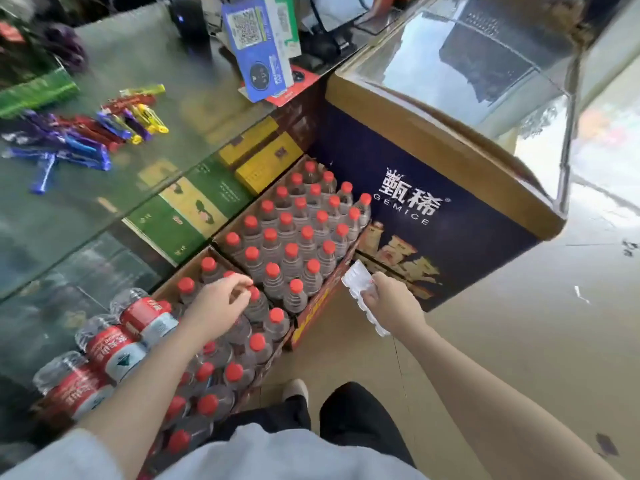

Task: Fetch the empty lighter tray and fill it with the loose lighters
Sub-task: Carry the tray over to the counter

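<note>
Beside the counter (pixel 104 216) — bottle cases (pixel 291 237) — right hand (pixel 389 303) grips tray (pixel 360 289).

A person in a light grey short-sleeved top (pixel 287 455), black trousers (pixel 360 420) and a pale shoe (pixel 295 390); both forearms bare below the sleeves, no rings or watch visible.

The lighter tray (pixel 360 299) is white. Loose lighters (pixel 86 140) on the glass surface (pixel 104 209) are purple, blue, red and yellow. Bottle caps (pixel 291 216) are red; the freezer (pixel 433 216) is navy with gold trim.
</note>
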`<state>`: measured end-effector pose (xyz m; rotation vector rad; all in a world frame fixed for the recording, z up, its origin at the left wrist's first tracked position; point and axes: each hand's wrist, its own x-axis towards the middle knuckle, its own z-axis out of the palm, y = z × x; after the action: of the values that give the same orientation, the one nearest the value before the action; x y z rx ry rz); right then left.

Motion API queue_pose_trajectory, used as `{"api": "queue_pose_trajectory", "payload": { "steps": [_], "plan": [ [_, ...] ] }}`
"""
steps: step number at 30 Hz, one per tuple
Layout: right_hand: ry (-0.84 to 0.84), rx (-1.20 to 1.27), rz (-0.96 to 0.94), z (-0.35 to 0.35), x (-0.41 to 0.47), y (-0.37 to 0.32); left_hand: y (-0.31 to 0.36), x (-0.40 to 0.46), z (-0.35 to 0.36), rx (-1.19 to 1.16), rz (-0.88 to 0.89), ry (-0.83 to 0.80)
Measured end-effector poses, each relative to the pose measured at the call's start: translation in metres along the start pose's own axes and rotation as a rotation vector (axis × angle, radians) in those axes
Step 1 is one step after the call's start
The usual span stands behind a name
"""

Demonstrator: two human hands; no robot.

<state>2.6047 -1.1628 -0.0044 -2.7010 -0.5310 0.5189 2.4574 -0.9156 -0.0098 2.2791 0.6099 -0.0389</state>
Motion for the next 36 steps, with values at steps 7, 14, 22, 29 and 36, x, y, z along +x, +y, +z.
{"api": "queue_pose_trajectory", "payload": {
  "steps": [7, 14, 22, 29, 36],
  "plan": [
    [-0.009, -0.021, -0.237, -0.022, 0.11, -0.063, 0.023, 0.06, -0.048, -0.092, 0.02, 0.185],
    [-0.12, 0.022, -0.737, -0.052, 0.192, -0.162, 0.014, 0.099, -0.084, -0.066, -0.056, 0.603],
    [0.173, -0.172, -1.448, -0.039, 0.205, -0.269, 0.01, 0.099, -0.11, -0.237, -0.161, 0.83],
    [0.099, -0.337, -1.507, 0.025, 0.174, -0.333, -0.046, 0.056, -0.145, -0.031, -0.385, 0.742],
    [-0.099, -0.253, -1.617, 0.061, 0.151, -0.358, -0.101, 0.03, -0.174, 0.019, -0.358, 0.548]
  ]
}}
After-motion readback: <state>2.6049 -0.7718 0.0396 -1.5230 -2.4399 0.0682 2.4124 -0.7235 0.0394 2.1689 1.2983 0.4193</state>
